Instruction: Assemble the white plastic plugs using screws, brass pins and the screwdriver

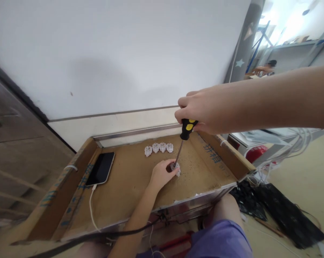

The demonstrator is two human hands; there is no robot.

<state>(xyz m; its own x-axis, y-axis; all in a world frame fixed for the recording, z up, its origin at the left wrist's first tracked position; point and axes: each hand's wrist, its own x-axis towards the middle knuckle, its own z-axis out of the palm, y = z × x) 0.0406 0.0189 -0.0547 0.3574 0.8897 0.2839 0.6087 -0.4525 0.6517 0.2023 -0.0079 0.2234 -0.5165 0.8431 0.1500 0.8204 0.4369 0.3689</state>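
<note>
From where I stand, the right hand point(196, 111) has its grip wrapped round the screwdriver point(187, 129), the shaft slightly tilted, tip down at the white piece point(178, 172). The left hand point(162, 174) pinches that piece against the table point(135, 195), right of the middle, towards the near edge. That tilt could let the tip skid off, and with fingers right beside it, a slip might jab them. A loose pinch could let the piece spin. Four similar pieces point(162, 147) sit near the far edge, well apart.
</note>
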